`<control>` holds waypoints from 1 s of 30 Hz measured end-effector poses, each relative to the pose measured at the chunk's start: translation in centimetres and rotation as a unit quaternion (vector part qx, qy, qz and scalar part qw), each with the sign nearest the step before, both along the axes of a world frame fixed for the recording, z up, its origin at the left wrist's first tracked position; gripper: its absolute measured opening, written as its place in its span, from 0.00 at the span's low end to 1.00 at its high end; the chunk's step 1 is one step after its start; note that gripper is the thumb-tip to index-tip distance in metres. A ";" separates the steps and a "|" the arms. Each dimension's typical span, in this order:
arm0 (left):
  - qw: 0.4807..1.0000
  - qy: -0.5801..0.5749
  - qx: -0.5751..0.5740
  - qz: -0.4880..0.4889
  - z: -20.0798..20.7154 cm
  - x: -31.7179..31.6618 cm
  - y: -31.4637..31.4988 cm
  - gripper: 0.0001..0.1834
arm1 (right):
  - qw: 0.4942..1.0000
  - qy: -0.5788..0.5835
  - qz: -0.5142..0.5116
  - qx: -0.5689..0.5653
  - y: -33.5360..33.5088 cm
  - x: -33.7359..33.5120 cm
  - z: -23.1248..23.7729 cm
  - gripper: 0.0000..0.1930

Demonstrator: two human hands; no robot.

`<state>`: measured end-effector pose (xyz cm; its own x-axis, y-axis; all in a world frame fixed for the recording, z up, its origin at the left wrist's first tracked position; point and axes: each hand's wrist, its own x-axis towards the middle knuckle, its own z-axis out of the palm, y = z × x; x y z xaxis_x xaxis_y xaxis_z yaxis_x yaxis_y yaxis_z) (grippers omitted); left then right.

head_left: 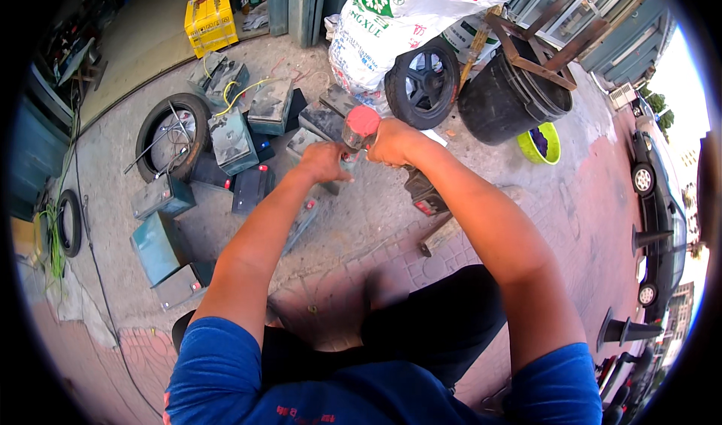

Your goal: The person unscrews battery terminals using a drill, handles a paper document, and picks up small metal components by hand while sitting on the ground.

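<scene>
My right hand is wrapped round the grip of a cordless power tool with a round red rear end. Its dark battery pack shows below my right wrist; whether it is a drill or a wrench I cannot tell. Close beside the tool's front, my left hand has its thumb and fingers bent in a pinch; what lies between them is too small to make out. Under both hands sits a dusty grey lead-acid battery, partly hidden. Another dusty battery lies just beyond it.
Several loose batteries cover the concrete to the left, near a tyre holding metal rods. Beyond my hands stand a large white sack, a spoked wheel, a black bucket and a green basin. A yellow box stands far left.
</scene>
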<state>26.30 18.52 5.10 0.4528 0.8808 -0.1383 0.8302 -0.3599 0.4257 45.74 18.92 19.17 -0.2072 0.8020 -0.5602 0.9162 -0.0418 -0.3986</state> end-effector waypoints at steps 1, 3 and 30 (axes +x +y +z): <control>1.000 0.003 0.000 0.001 0.1 0.2 0.0 0.43 | 1.000 -0.010 0.010 -0.002 0.1 -0.1 0.4 0.11; 1.000 0.000 -0.005 0.002 0.1 0.6 -0.1 0.42 | 0.999 0.015 -0.015 -0.048 1.2 0.4 -0.1 0.12; 0.999 -0.014 0.043 -0.029 -1.6 0.4 0.0 0.36 | 0.990 0.032 0.122 0.059 2.2 2.5 -0.3 0.12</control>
